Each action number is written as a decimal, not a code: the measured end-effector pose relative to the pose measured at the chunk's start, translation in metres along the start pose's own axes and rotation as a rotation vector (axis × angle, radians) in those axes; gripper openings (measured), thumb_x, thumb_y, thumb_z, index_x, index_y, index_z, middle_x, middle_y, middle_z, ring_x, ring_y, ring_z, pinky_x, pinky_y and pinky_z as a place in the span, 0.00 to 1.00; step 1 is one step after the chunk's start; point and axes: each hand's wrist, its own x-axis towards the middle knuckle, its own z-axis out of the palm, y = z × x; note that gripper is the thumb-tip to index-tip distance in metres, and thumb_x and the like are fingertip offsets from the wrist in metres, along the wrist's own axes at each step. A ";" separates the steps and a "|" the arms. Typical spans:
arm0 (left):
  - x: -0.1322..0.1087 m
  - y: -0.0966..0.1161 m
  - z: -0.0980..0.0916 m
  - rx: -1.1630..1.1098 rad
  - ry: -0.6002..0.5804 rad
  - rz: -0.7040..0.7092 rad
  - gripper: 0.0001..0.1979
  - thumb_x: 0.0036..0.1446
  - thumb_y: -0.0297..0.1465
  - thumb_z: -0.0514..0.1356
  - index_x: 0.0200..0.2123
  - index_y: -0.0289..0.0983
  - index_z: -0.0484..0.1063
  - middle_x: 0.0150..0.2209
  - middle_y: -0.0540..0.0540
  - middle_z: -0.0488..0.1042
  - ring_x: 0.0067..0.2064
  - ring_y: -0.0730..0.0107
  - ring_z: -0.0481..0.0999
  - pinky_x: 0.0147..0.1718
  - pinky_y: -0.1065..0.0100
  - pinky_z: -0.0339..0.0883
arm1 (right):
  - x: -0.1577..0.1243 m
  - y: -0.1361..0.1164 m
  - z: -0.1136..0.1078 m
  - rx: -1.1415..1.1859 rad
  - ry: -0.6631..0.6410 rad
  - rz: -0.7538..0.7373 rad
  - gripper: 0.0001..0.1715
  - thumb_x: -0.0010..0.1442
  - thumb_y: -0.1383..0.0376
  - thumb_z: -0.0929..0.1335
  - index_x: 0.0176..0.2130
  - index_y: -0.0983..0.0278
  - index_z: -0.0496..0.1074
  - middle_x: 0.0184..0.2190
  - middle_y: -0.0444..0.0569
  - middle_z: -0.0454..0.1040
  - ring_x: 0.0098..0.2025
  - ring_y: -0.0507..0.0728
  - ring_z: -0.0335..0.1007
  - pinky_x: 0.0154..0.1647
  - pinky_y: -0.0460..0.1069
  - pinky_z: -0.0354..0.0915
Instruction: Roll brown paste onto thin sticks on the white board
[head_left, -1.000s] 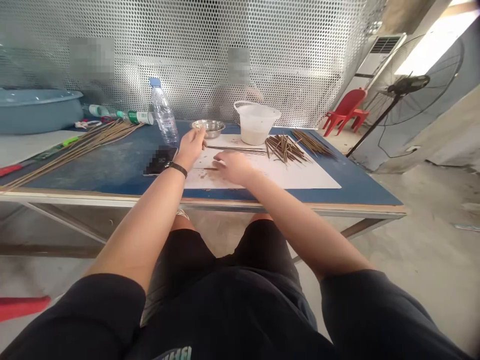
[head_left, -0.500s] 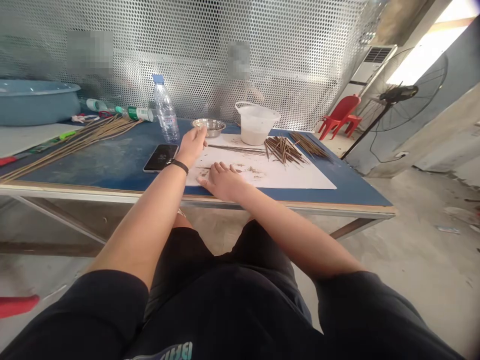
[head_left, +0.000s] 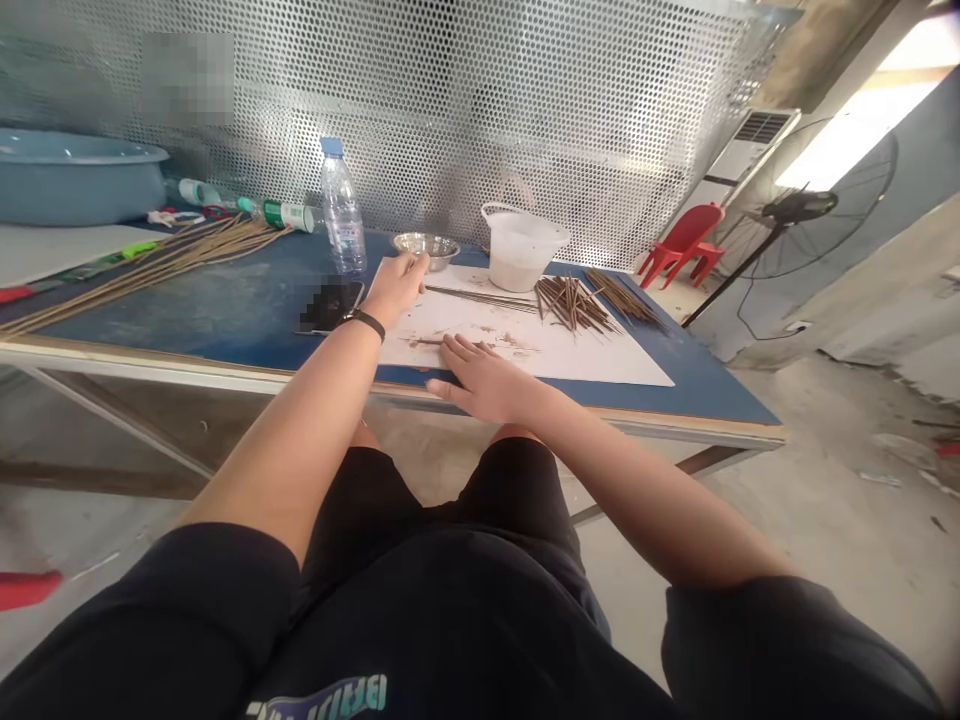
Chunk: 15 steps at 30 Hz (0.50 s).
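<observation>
A short dark stick (head_left: pixel 429 341) lies on a white sheet (head_left: pixel 600 365), just beside the fingertips of the right hand (head_left: pixel 486 382). That hand's grip is open, fingers spread flat, at the sheet's near edge. The left hand (head_left: pixel 397 287) sits at the sheet's far left corner with fingers curled; whether its grip holds anything cannot be told. A loose pile of dark sticks (head_left: pixel 571 305) and a thin row of sticks (head_left: pixel 480 297) lie on the sheet. A steel bowl (head_left: pixel 425 246) and a white plastic tub (head_left: pixel 521 247) stand at its far edge on the scuffed blue counter (head_left: pixel 225 320). Long pale canes (head_left: pixel 150 270) lie at the counter's left end. Behind stands a perforated metal screen (head_left: pixel 525 110). To the right, a red plastic chair (head_left: pixel 682 245) and a pedestal fan (head_left: pixel 799 207) stand beyond the dusty concrete floor (head_left: pixel 847 520).
</observation>
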 end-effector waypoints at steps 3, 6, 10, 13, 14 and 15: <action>-0.001 0.003 0.000 0.009 0.004 -0.013 0.21 0.78 0.40 0.58 0.29 0.43 0.70 0.25 0.48 0.74 0.29 0.64 0.72 0.34 0.62 0.63 | -0.004 -0.010 0.006 0.011 0.008 0.027 0.71 0.71 0.26 0.47 0.82 0.80 0.50 0.84 0.71 0.40 0.86 0.78 0.31 0.84 0.72 0.37; 0.000 0.003 0.000 -0.004 0.007 -0.021 0.20 0.78 0.40 0.58 0.29 0.43 0.69 0.25 0.49 0.74 0.29 0.65 0.72 0.33 0.63 0.63 | 0.014 -0.018 0.009 0.000 0.042 0.051 0.71 0.71 0.27 0.46 0.82 0.81 0.49 0.84 0.73 0.41 0.86 0.80 0.32 0.84 0.72 0.38; 0.001 0.000 0.000 -0.002 0.003 0.003 0.20 0.78 0.41 0.57 0.30 0.43 0.68 0.25 0.49 0.74 0.28 0.66 0.72 0.31 0.64 0.63 | 0.053 -0.014 0.001 -0.027 0.024 0.147 0.67 0.74 0.32 0.43 0.82 0.82 0.46 0.84 0.73 0.39 0.86 0.79 0.31 0.84 0.74 0.37; 0.001 -0.001 0.000 0.014 -0.004 0.007 0.20 0.78 0.42 0.57 0.31 0.43 0.69 0.25 0.48 0.75 0.29 0.66 0.73 0.31 0.64 0.64 | 0.076 -0.001 -0.009 -0.013 0.005 0.186 0.64 0.75 0.33 0.44 0.83 0.81 0.46 0.85 0.71 0.40 0.87 0.76 0.31 0.84 0.73 0.36; 0.001 -0.001 0.000 0.019 -0.003 0.005 0.20 0.78 0.43 0.57 0.31 0.43 0.69 0.25 0.48 0.76 0.29 0.65 0.73 0.31 0.64 0.65 | 0.080 0.003 -0.011 -0.008 0.003 0.184 0.64 0.75 0.33 0.45 0.83 0.80 0.46 0.85 0.70 0.40 0.87 0.76 0.31 0.84 0.73 0.37; 0.001 -0.002 0.000 0.023 0.000 0.003 0.20 0.78 0.44 0.57 0.31 0.43 0.69 0.26 0.48 0.76 0.29 0.65 0.73 0.32 0.64 0.65 | 0.080 0.007 -0.012 -0.007 0.005 0.176 0.64 0.74 0.32 0.45 0.83 0.79 0.46 0.85 0.69 0.40 0.87 0.75 0.31 0.84 0.72 0.37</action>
